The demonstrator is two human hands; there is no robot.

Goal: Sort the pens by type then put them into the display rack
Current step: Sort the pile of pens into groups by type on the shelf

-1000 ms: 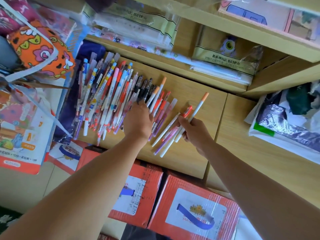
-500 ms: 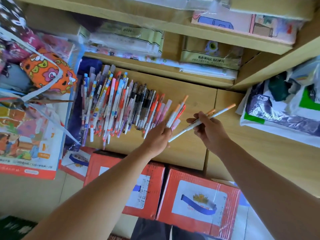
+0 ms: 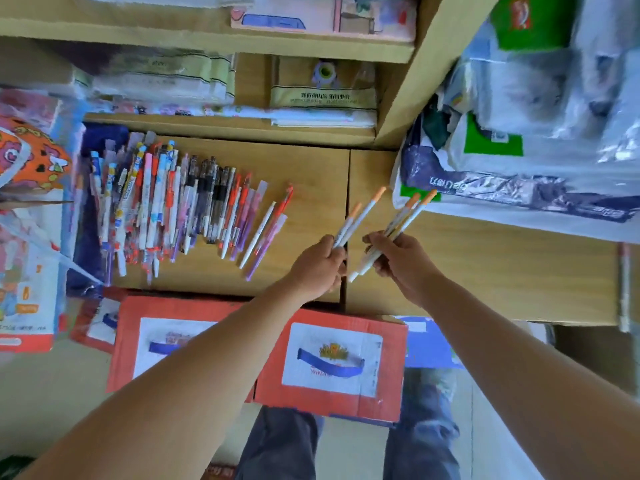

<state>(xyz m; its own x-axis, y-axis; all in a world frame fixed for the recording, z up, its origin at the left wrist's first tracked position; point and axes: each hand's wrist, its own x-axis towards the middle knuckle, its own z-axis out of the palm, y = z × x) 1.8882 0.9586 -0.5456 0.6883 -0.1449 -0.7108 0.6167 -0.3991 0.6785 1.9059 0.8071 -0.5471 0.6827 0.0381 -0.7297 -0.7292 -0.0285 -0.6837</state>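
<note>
Gathering the white pens with orange caps is the step in hand, and they are now split between two fists: one pair (image 3: 360, 216) juts up from the left hand (image 3: 320, 263), whose fingers are curled round the barrels, and another small bunch (image 3: 403, 223) is gripped the same way by the right hand (image 3: 398, 259). A second ago the left hand lay flat on the main pile of pens (image 3: 166, 206) while the right was only closing on its pens against the wooden shelf (image 3: 311, 168). Since then both hands have lifted clear and come close together, though not touching, over the seam between the two shelf boards, to the right of the pile. That suggests one type has been pulled out of the mix, and the two bunches look about to be joined into one. A few stragglers (image 3: 266, 226) lie just beside the pile's right edge, and the rest looks unsorted. No display rack can be made out, so the placing half of the task seems not yet begun. Beyond the hands a plastic bag (image 3: 519, 188) sits on the shelf to the right, and red cartons (image 3: 393, 375) stand below.
</note>
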